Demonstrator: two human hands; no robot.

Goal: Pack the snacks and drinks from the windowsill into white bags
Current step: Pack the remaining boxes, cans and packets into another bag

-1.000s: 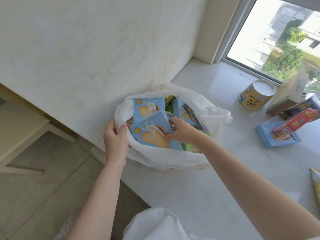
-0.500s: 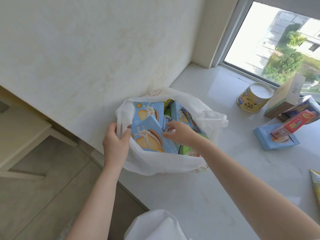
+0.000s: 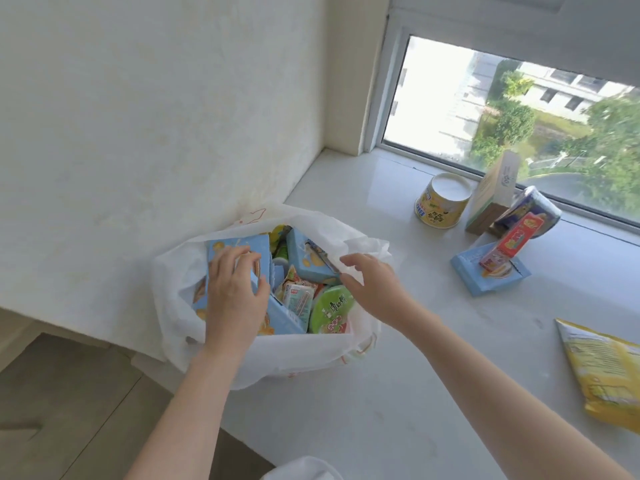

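Note:
A white bag (image 3: 277, 358) stands open on the windowsill (image 3: 398, 393) by the wall. It is stuffed with blue biscuit boxes (image 3: 308, 265), a green noodle bowl (image 3: 332, 306) and small drink cartons (image 3: 298, 299). My left hand (image 3: 235, 296) lies on the front blue box (image 3: 280, 320) inside the bag, fingers bent over its top edge and thumb along its side. At the bag's right rim my right hand (image 3: 370, 285) hovers with relaxed, spread fingers and holds nothing.
Loose on the sill near the window: a yellow cup (image 3: 443, 202), a brown carton (image 3: 491, 195), a dark blue packet (image 3: 533, 209), a red box (image 3: 512, 240) leaning on a flat blue box (image 3: 485, 285). A yellow snack bag (image 3: 602, 368) lies at right. Another white bag (image 3: 301, 469) shows at the bottom edge.
My left hand let go of the bag's left rim and moved onto the front blue box. My right hand left that box and drew back to the bag's right rim.

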